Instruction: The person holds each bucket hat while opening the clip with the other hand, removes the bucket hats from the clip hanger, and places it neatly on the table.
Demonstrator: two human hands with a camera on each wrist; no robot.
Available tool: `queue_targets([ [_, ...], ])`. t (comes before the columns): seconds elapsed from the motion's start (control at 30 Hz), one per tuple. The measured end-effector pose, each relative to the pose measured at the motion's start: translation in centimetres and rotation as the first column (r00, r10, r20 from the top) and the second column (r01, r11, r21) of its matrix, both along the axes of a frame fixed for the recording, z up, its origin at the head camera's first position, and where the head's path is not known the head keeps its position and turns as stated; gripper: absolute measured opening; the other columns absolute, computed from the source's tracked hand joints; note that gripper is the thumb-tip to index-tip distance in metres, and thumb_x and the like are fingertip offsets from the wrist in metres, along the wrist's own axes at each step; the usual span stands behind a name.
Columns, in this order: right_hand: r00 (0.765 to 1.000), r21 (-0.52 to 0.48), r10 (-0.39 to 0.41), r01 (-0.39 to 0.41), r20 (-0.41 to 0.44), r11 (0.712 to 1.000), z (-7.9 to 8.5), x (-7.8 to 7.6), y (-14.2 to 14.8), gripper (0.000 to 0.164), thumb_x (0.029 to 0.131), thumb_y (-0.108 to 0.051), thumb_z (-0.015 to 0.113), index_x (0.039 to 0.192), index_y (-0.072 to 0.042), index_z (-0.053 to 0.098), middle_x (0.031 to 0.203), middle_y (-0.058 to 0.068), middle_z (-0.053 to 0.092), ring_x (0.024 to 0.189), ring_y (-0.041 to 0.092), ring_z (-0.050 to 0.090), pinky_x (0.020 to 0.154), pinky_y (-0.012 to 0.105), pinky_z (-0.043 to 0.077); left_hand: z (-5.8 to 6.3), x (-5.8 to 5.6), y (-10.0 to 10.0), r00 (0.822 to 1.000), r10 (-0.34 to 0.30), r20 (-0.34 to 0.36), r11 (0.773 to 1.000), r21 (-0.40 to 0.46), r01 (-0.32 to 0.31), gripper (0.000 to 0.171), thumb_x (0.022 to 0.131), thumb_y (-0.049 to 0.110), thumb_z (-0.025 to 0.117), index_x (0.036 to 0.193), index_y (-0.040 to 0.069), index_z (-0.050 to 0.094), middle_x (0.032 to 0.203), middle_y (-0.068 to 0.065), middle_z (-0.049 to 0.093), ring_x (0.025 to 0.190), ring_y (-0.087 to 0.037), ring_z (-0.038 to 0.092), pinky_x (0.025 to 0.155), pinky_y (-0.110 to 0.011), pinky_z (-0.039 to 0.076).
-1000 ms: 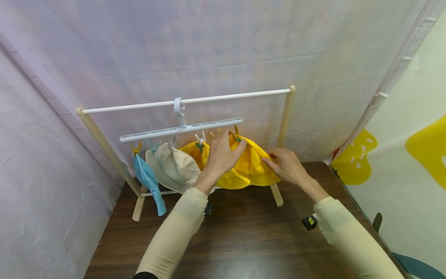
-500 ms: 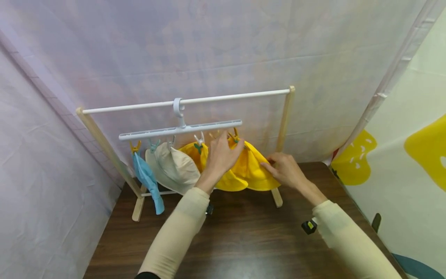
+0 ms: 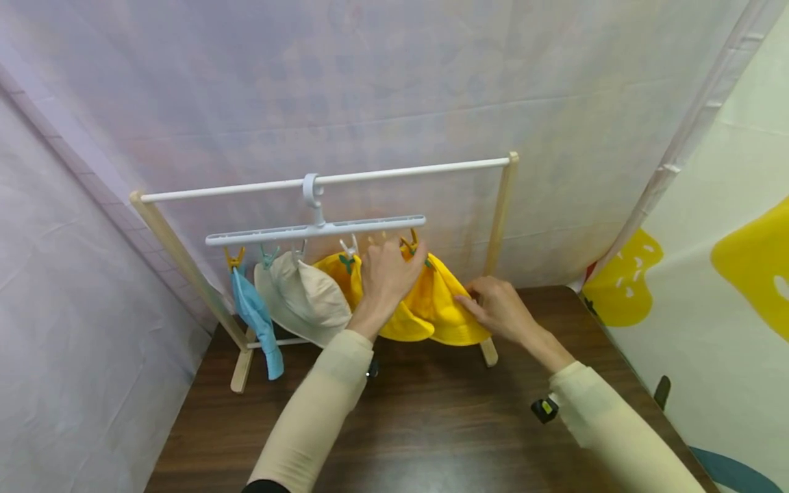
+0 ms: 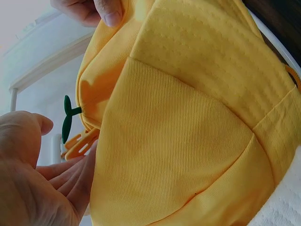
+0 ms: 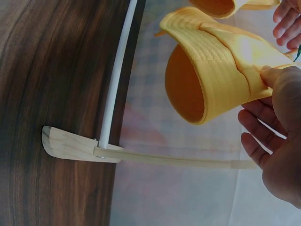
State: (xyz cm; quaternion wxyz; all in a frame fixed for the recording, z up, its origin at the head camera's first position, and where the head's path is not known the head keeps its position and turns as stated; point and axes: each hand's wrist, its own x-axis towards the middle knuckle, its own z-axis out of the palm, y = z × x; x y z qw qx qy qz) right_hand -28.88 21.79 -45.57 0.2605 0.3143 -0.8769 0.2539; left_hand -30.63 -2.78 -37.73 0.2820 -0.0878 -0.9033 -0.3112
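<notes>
Two yellow bucket hats with green sprouts hang side by side from clips on a white hanger (image 3: pixel 370 225). The side of the right yellow hat (image 3: pixel 455 311) is pinched between thumb and fingers of my right hand (image 3: pixel 502 311). In front of the left yellow hat (image 3: pixel 403 326), my left hand (image 3: pixel 387 274) reaches up near the orange clip (image 3: pixel 409 239). The left wrist view shows its fingers (image 4: pixel 70 181) fairly straight beside the yellow cloth and clip, with the thumb apart from them. Part of the left yellow hat is hidden behind this hand.
A cream hat (image 3: pixel 316 294) and a light blue hat (image 3: pixel 254 315) hang further left. The hanger hooks onto the white rail (image 3: pixel 394 174) of a wooden-ended rack (image 3: pixel 502 212) on a dark brown table (image 3: pixel 425 424). Pale cloth (image 3: pixel 370 82) stands behind.
My right hand and the right yellow hat have moved slightly down. The hanger's right end sits a little lower. My left hand stays near the clip, slightly lower than before.
</notes>
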Motion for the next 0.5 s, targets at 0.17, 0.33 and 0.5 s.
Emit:
queue_targets([
  [0.17, 1.000, -0.002, 0.012, -0.012, -0.017, 1.000, -0.3, 0.4, -0.3, 0.013, 0.097, -0.009, 0.088, 0.091, -0.001, 0.080, 0.082, 0.011, 0.077, 0.070, 0.020, 0.065, 0.063, 0.031, 0.054, -1.3, -1.9, 0.0, 0.993, 0.046, -0.108, 0.997, -0.057, -0.052, 0.060, 0.102, 0.056, 0.071, 0.059, 0.021, 0.046, 0.049, 0.004, 0.042, 0.043, -0.013, 0.038, 0.038, -0.035, 0.037],
  [0.33, 0.998, -0.008, 0.036, -0.037, -0.052, 0.999, -0.5, 0.8, -0.5, 0.012, 0.096, -0.006, 0.088, 0.089, -0.002, 0.078, 0.083, 0.010, 0.078, 0.070, 0.018, 0.066, 0.063, 0.032, 0.056, -2.9, -4.2, 0.0, 0.969, 0.099, -0.227, 0.987, -0.104, -0.125, 0.060, 0.102, 0.061, 0.070, 0.062, 0.022, 0.051, 0.051, 0.003, 0.048, 0.043, -0.015, 0.042, 0.039, -0.032, 0.037],
  [0.5, 0.996, -0.015, 0.058, -0.059, -0.066, 0.998, -0.6, 1.3, -0.8, 0.012, 0.095, -0.004, 0.088, 0.090, -0.003, 0.078, 0.085, 0.010, 0.078, 0.074, 0.019, 0.070, 0.066, 0.036, 0.061, -2.2, -3.4, 0.2, 0.959, 0.138, -0.248, 0.980, -0.106, -0.168, 0.066, 0.102, 0.064, 0.070, 0.059, 0.019, 0.049, 0.049, 0.002, 0.048, 0.042, -0.015, 0.044, 0.037, -0.039, 0.044],
])
